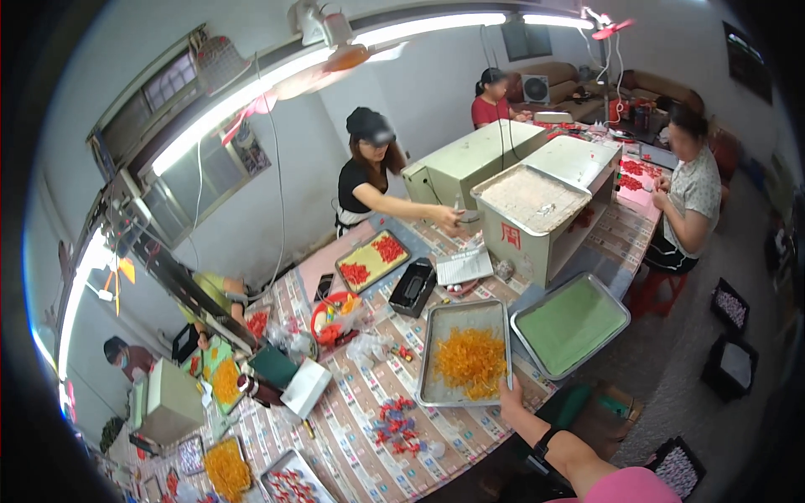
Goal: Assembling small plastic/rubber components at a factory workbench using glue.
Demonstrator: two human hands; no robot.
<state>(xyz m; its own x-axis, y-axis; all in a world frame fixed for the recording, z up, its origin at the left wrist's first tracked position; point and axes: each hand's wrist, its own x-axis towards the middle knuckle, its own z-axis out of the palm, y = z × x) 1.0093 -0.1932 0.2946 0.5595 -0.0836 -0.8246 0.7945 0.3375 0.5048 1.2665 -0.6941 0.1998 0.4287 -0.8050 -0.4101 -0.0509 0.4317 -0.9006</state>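
Note:
My right hand (511, 401) is closed on the near right edge of a metal tray (443, 318). A pile of orange, translucent strip-like pieces (470, 362) lies in that tray. Beside it, to the right, a second metal tray (571, 325) has a flat green surface. Left of my hand, small red and bluish pieces (397, 427) are scattered on the patterned tabletop. A dark band circles my right forearm, below a pink sleeve. My left hand is not in view.
A black plastic bin (412, 287) and a red basket (333, 317) stand farther back. A pale metal cabinet (545, 222) carries a powdery tray. One person in a black cap reaches across the table; others sit around it. Black crates (728, 366) are on the floor at right.

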